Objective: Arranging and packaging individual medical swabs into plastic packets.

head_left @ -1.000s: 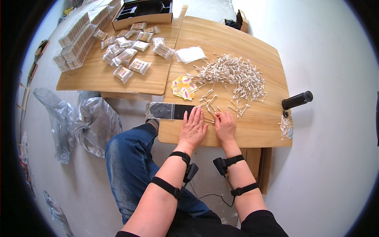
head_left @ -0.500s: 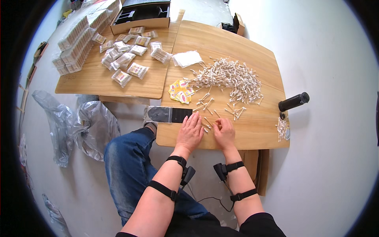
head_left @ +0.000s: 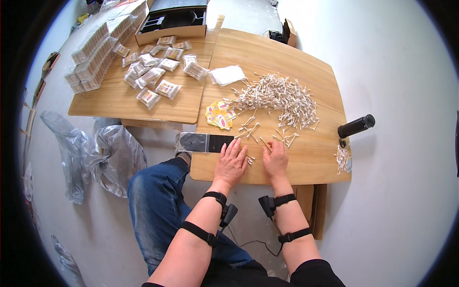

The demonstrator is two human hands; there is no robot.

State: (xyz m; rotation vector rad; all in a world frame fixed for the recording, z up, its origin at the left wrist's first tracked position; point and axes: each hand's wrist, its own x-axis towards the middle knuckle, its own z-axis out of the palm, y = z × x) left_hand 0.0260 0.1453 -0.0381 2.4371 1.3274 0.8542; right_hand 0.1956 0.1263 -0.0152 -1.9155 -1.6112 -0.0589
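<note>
My left hand (head_left: 231, 161) lies flat on the wooden table (head_left: 296, 165) near its front edge, fingers spread. My right hand (head_left: 276, 159) rests beside it, fingers curled over a few cotton swabs (head_left: 250, 159) lying between the two hands. A big heap of cotton swabs (head_left: 279, 95) covers the table's middle, with loose ones (head_left: 282, 136) scattered toward my hands. A small stack of yellow paper labels (head_left: 220, 115) lies left of the heap. A dark flat sealer bar (head_left: 206, 142) sticks out over the left edge by my left hand.
A second wooden table (head_left: 114, 98) at the left carries several packed swab bags (head_left: 153, 76), rows of stacked packs (head_left: 95, 52) and an open cardboard box (head_left: 172, 21). Clear empty bags (head_left: 228, 75) lie behind the heap. A black cylinder (head_left: 356, 126) is clamped at the right edge. Plastic sacks (head_left: 95, 153) lie on the floor.
Both hands stayed at the table's front edge, shifting slightly over the loose swabs; the view has tilted a little.
</note>
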